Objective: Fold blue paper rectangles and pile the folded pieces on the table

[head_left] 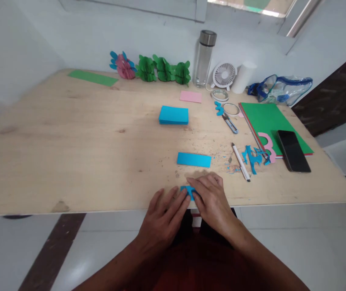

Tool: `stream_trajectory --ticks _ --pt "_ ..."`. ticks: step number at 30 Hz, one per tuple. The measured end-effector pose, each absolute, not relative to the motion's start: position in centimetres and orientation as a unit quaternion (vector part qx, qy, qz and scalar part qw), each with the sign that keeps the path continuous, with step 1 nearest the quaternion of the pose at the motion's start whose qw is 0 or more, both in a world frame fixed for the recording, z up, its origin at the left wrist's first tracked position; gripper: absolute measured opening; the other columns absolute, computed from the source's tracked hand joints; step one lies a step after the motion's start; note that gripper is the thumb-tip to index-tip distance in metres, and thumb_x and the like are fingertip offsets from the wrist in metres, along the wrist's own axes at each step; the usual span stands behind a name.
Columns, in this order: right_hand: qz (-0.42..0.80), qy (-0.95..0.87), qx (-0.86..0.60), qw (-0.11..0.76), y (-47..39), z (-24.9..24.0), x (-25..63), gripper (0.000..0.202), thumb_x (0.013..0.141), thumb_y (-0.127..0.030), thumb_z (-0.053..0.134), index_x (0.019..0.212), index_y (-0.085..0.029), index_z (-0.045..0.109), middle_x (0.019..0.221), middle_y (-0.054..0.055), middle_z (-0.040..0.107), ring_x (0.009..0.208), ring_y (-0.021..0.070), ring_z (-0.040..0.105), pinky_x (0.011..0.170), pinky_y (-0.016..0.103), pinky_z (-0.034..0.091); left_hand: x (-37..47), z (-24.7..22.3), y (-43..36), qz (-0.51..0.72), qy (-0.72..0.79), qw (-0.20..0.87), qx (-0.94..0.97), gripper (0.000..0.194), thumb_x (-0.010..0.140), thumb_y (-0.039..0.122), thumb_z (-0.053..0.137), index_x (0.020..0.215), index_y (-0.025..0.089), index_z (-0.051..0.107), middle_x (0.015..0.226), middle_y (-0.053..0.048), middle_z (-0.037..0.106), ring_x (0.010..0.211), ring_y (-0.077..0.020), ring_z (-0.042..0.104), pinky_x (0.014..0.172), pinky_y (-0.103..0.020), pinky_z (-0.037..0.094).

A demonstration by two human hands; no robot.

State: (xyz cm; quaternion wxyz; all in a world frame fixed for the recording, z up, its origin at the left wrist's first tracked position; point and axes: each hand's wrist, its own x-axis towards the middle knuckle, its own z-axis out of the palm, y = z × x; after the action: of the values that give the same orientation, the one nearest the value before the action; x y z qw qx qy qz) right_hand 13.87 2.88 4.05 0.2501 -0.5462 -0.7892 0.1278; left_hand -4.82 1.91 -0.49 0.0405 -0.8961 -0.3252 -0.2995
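A small blue paper piece [187, 189] lies at the table's front edge, largely covered by my fingers. My left hand [166, 216] rests flat from the left, fingers stretched out and slightly apart, its index fingertip pressing on the paper. My right hand [211, 199] bends over the paper's right end, with thumb and forefinger closed on it. Just beyond my hands is a blue paper strip [194, 159], lying flat. Farther back sits a stack of blue paper rectangles [173, 114].
To the right are a white pen [240, 162], blue paper scraps [253, 159], thread snips [230, 123], a phone [294, 151] and green sheets [270, 117]. Along the wall stand paper figures [163, 68], a glass bottle [204, 60] and a small fan [224, 75]. A green strip [93, 77] lies back left.
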Motion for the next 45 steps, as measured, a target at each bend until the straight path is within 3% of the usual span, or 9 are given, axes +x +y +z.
stream_trajectory --ticks 10,21,33,39,45 --pt "0.128 -0.790 -0.552 0.234 2.9 4.5 13.9 0.037 0.089 -0.013 0.046 0.124 -0.022 0.055 0.103 0.006 0.066 0.097 0.0213 0.054 0.092 0.040 0.031 -4.8 -1.3 1.1 -0.309 -0.314 0.050 -0.897 0.039 0.087 0.015 0.051 0.126 0.015 0.057 0.133 -0.009 0.057 0.135 -0.0275 0.039 0.114 -0.051 0.026" --pt "0.118 -0.793 -0.552 0.232 2.8 4.5 13.9 0.035 0.091 -0.013 0.046 0.124 -0.021 0.055 0.105 0.005 0.066 0.099 0.0207 0.054 0.093 0.040 0.032 -4.4 -0.6 1.2 -0.296 -0.333 0.052 -0.894 0.041 0.087 0.015 0.051 0.127 0.017 0.056 0.131 -0.007 0.059 0.126 -0.0259 0.049 0.112 -0.049 0.028" --pt "0.128 -0.791 -0.545 0.247 2.8 4.4 13.9 0.038 0.089 -0.011 0.045 0.125 -0.021 0.054 0.106 0.005 0.066 0.100 0.0203 0.055 0.095 0.041 0.032 -4.4 -1.0 1.5 -0.296 -0.333 0.061 -0.894 0.037 0.089 0.016 0.049 0.124 0.018 0.059 0.128 -0.007 0.062 0.121 -0.0267 0.051 0.109 -0.048 0.030" --pt "0.042 -0.781 -0.549 0.295 0.4 4.5 14.1 0.035 0.092 -0.016 0.046 0.125 -0.021 0.056 0.109 0.005 0.067 0.106 0.0218 0.053 0.098 0.044 0.032 -4.5 -1.2 1.6 -0.290 -0.326 0.062 -0.898 0.037 0.090 0.018 0.047 0.125 0.017 0.059 0.128 -0.007 0.062 0.121 -0.0277 0.050 0.107 -0.048 0.031" --pt "-0.044 -0.808 -0.535 0.242 -2.3 3.1 14.6 0.030 0.091 -0.020 0.050 0.119 -0.019 0.061 0.118 0.006 0.066 0.115 0.0257 0.051 0.102 0.049 0.029 -4.5 -1.3 1.5 -0.283 -0.331 0.062 -0.898 0.037 0.090 0.020 0.050 0.126 0.018 0.058 0.127 -0.007 0.062 0.120 -0.0271 0.050 0.108 -0.046 0.031"
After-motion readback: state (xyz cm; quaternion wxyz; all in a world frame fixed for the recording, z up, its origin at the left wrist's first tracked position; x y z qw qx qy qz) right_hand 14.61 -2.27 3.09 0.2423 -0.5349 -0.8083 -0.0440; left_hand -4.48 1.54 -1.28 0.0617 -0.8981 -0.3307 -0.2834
